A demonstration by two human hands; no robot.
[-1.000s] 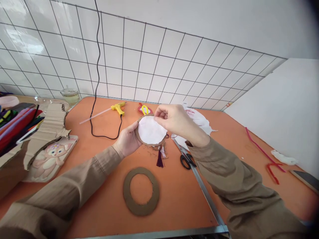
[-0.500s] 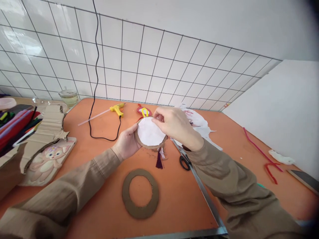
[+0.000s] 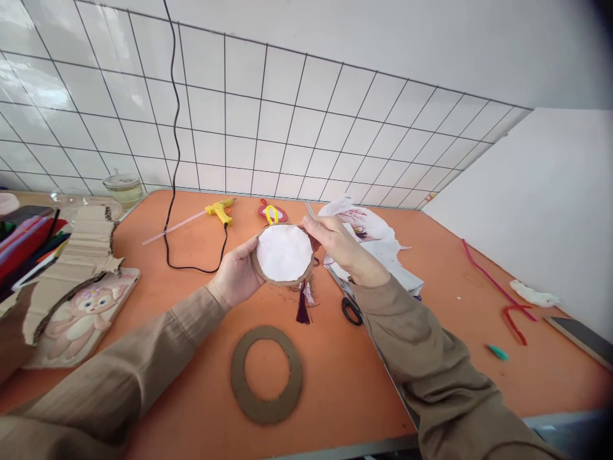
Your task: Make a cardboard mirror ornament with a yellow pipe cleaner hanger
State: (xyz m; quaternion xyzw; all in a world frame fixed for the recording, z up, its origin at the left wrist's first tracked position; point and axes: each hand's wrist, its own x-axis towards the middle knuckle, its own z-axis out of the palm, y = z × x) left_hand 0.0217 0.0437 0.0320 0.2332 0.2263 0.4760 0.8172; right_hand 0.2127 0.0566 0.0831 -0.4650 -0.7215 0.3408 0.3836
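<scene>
A round cardboard disc with white paper on its face [image 3: 285, 254] is held above the table, tilted toward me. My left hand [image 3: 237, 275] grips its left edge, thumb in front and the other fingers hidden behind. At the disc's upper right rim, my right hand [image 3: 340, 246] has its fingertips pressed together; part of its grip is hidden. A short grey strip shows just above those fingertips, too small to name. Below the disc's right side lies a dark purple tassel [image 3: 302, 310]. Nearer me, a flat cardboard ring [image 3: 238, 377] rests on the orange table.
Black-handled scissors [image 3: 348, 295] lie beside my right forearm. A yellow glue gun [image 3: 220, 211] with a black cord sits at back left. White printed sheets [image 3: 383, 255] lie behind my right hand. Torn cardboard [image 3: 81, 249] is at left; red pipe cleaners [image 3: 514, 326] are at right.
My right hand has shifted from the disc's top face to its right rim, uncovering more white paper. My view has turned slightly right, and a green feather-like piece now shows at right.
</scene>
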